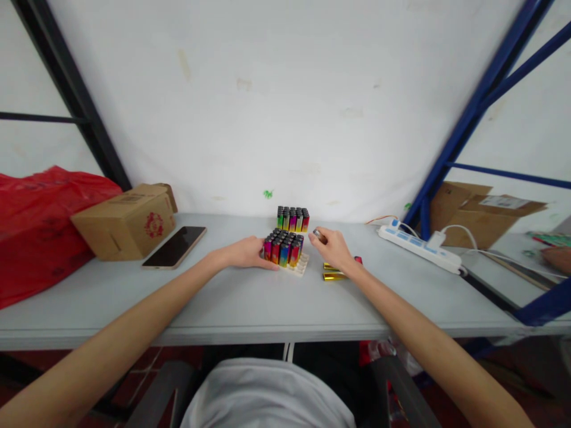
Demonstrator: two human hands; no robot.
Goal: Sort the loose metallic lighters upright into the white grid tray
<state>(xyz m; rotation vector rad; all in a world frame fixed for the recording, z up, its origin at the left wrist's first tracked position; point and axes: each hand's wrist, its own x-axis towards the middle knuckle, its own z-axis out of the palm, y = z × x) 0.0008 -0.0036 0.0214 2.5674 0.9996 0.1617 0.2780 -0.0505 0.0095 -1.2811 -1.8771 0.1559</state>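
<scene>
Several colourful, black-topped lighters (284,251) stand upright in a pale tray (301,266), whose right side shows bare slots. My left hand (250,253) rests against the left side of this group, its fingers partly hidden behind it. Just right of the tray, my right hand (331,245) is closed on a lighter, whose metal and dark end shows between thumb and fingers. Gold lighters (333,276) lie on the grey table below my right wrist. A second upright block of lighters (293,219) stands behind, near the wall.
On the left are a phone (175,247), a cardboard box (129,223) and a red bag (49,229). A white power strip (420,248) lies to the right, before a blue frame (473,119). Another person's hand (557,258) shows at the far right edge.
</scene>
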